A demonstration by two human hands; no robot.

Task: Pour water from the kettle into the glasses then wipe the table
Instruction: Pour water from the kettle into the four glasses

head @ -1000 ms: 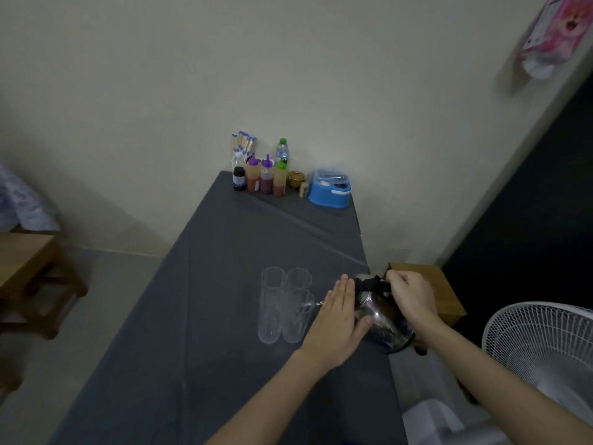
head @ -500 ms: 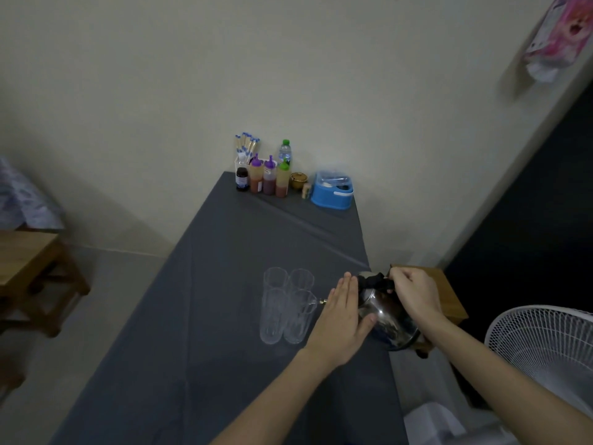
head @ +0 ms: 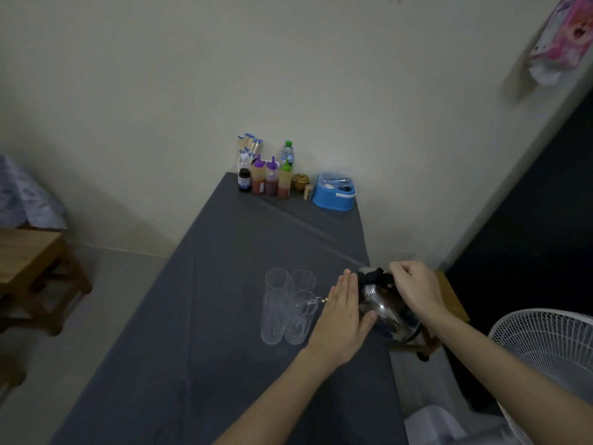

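A shiny steel kettle [head: 386,311] with a black handle is tilted leftward over the table's right edge. My right hand [head: 414,289] is closed around its handle. My left hand [head: 343,316] lies flat with fingers straight against the kettle's left side. The spout tip sits at the rim of the near right glass [head: 300,316]. Several tall clear glasses [head: 276,311] stand clustered on the dark grey tablecloth [head: 224,284], left of the kettle. Water in the glasses is too faint to judge.
Sauce bottles [head: 268,178], a small pot and a blue box [head: 333,194] stand at the table's far end against the wall. A wooden stool [head: 449,300] sits right of the table, a white fan [head: 545,345] at the near right, wooden furniture [head: 35,268] at left.
The kettle has tipped slightly further toward the glasses, its spout now at the near right glass's rim. Both hands have stayed on the kettle.
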